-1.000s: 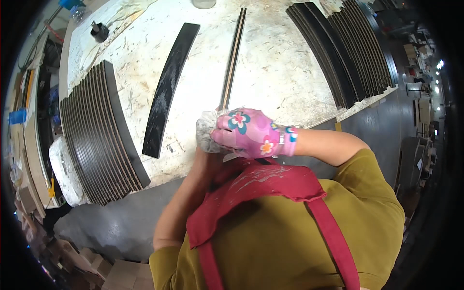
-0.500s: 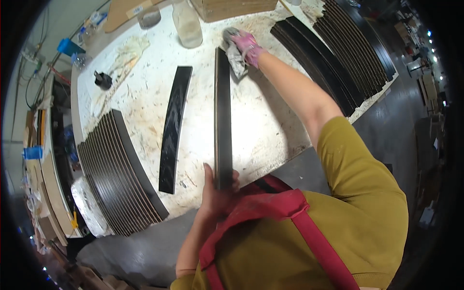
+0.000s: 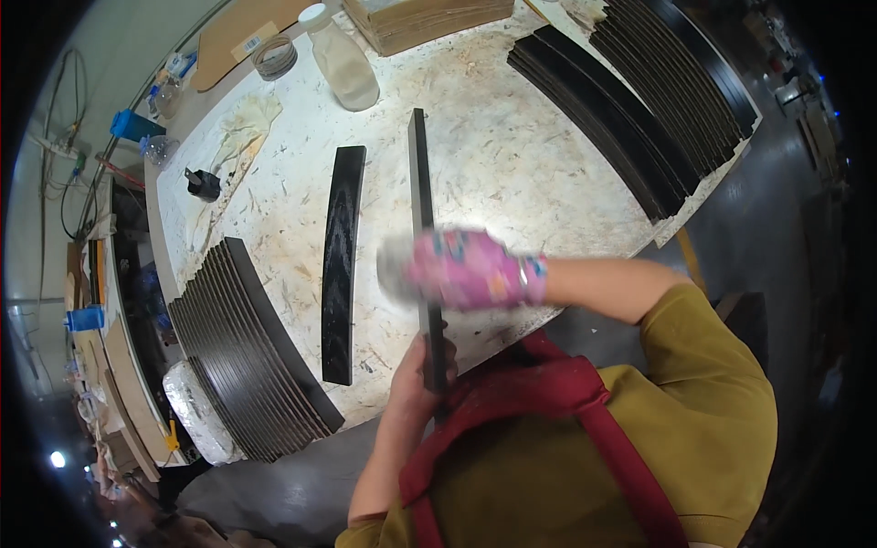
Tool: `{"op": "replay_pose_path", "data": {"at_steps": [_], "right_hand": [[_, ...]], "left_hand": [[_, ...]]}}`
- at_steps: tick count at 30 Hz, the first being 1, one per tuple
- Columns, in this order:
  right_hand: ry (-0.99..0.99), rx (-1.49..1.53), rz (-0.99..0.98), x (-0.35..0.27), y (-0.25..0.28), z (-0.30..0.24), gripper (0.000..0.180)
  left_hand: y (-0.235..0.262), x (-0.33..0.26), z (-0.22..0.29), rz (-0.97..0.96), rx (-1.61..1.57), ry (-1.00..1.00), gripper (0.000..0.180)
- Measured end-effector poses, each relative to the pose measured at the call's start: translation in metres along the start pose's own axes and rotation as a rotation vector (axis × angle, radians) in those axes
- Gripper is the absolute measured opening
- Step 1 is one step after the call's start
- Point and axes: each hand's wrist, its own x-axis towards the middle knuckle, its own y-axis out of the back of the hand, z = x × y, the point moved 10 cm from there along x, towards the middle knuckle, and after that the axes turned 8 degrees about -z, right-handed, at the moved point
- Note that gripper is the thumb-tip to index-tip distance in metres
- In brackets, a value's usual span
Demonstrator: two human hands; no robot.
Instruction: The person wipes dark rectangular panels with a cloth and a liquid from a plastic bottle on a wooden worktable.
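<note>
A narrow, dark wooden slat (image 3: 420, 173) stands on edge across the worktable, its near end toward my body. My bare left hand (image 3: 418, 367) is closed around that near end. My right hand (image 3: 475, 268), in a pink flowered glove, is closed over the slat just above the left hand. A grey-white cloth (image 3: 396, 267), smeared by motion, is pressed in its fingers against the slat. The right fingertips are blurred. To the left lies another slat (image 3: 343, 265), flat, black and slightly curved, with a streaky sheen.
Rows of dark slats (image 3: 256, 352) stand at the near left, with more slats (image 3: 671, 82) at the far right. A clear bottle (image 3: 345, 68), a tape roll (image 3: 274, 59) and a wooden box (image 3: 429, 26) are at the back. A small black object (image 3: 203, 184) and a stained cloth (image 3: 245, 128) lie left.
My right hand has come from the slat's far end toward my body, with the cloth. The slat has turned to show a narrower face. My left hand keeps its hold.
</note>
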Motion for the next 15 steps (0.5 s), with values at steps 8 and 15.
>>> {"op": "replay_pose_path", "data": {"at_steps": [8, 15], "right_hand": [[-0.842, 0.113, 0.29, 0.01, 0.02, 0.293, 0.022], [-1.141, 0.869, 0.496, -0.111, 0.014, 0.247, 0.027]], "left_hand": [[-0.016, 0.002, -0.016, -0.207, 0.029, -0.044, 0.033], [-0.015, 0.013, -0.008, -0.182, -0.114, 0.031, 0.039]]}}
